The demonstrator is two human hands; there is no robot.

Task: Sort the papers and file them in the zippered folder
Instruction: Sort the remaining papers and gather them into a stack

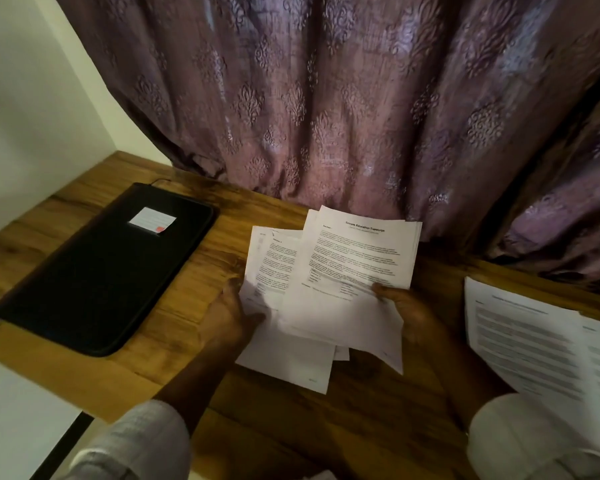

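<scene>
The head camera looks down at a wooden table (174, 344). Both hands are in the middle, holding a bunch of papers (347, 268) above the table.

The left hand (227, 318) grips the left side of the bunch. Its thumb lies on top of the sheets and its fingers curl under them. The right hand (414, 315) grips the right side the same way, with its thumb pressed on the top page. The sheets are spread out like a fan. The top page has a title and lines of print, but the words are too blurry to read. One low sheet (291, 367) hangs down near the table; I cannot tell if it touches the wood.

The black zippered folder (97, 271) lies flat on the left side of the table, well apart from the hands. Its cover is down. A small white label (152, 220) with a red dot sits on its far end.

More printed pages (548, 348) lie at the right edge of the table. A purple curtain (326, 98) with a pattern hangs at the far side and touches the table. Both arms have pale sleeves (136, 441).
</scene>
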